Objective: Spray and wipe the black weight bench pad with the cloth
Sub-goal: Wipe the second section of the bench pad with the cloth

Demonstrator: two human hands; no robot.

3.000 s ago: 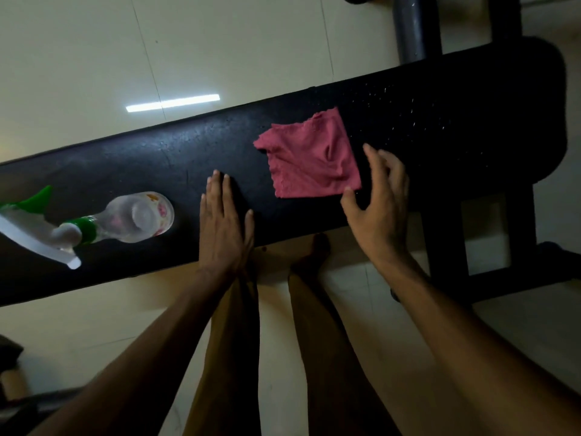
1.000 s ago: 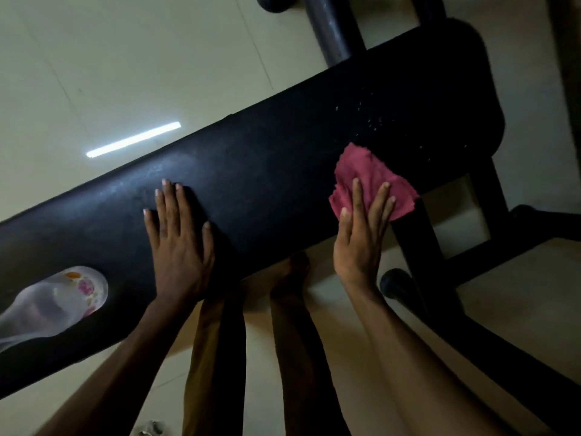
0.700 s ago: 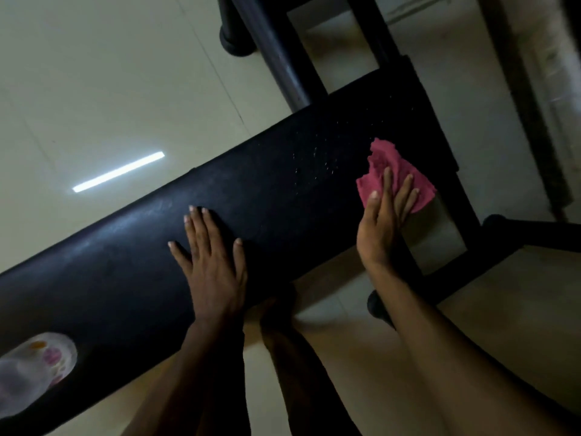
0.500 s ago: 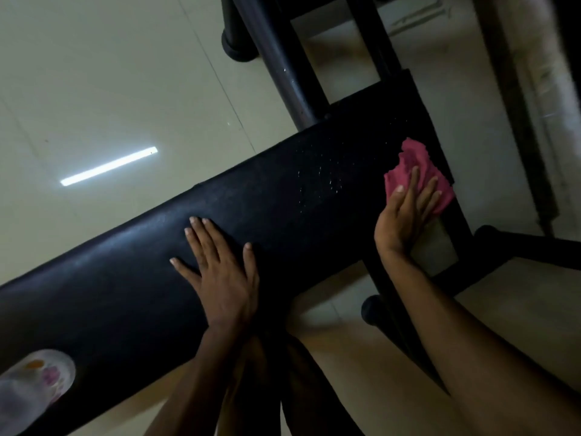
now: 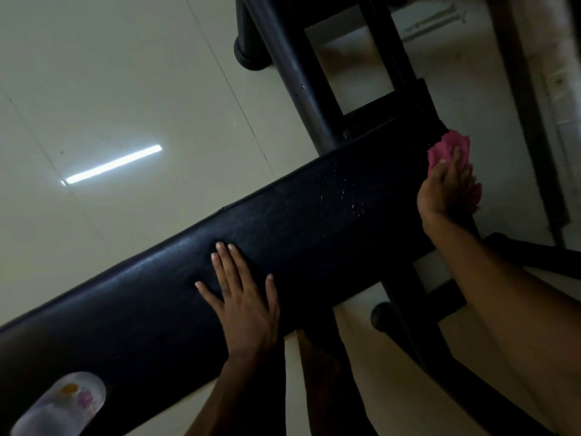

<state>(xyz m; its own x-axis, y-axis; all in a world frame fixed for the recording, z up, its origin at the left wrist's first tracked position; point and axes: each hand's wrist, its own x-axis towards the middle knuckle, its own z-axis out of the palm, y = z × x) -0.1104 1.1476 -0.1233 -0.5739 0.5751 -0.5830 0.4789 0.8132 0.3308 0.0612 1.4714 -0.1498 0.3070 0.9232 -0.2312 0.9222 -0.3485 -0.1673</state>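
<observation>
The black bench pad (image 5: 314,234) runs diagonally from lower left to upper right, with fine spray droplets near its right part. My right hand (image 5: 446,190) presses the bunched pink cloth (image 5: 451,146) flat against the pad's far right end, and the cloth hangs partly over the edge. My left hand (image 5: 245,297) lies flat, fingers spread, on the pad's middle and holds nothing. The clear spray bottle (image 5: 63,404) lies on its side on the pad at the lower left; its head is out of frame.
Black metal frame tubes (image 5: 295,77) rise behind the pad's right end, and a frame leg with a round foot (image 5: 382,316) stands below it. Pale floor tiles (image 5: 125,73) lie beyond the bench. My bare legs (image 5: 320,372) stand against its near side.
My right hand has slid the pink cloth rightward along the pad to its far end, bunching it up. My left hand has stayed flat on the pad.
</observation>
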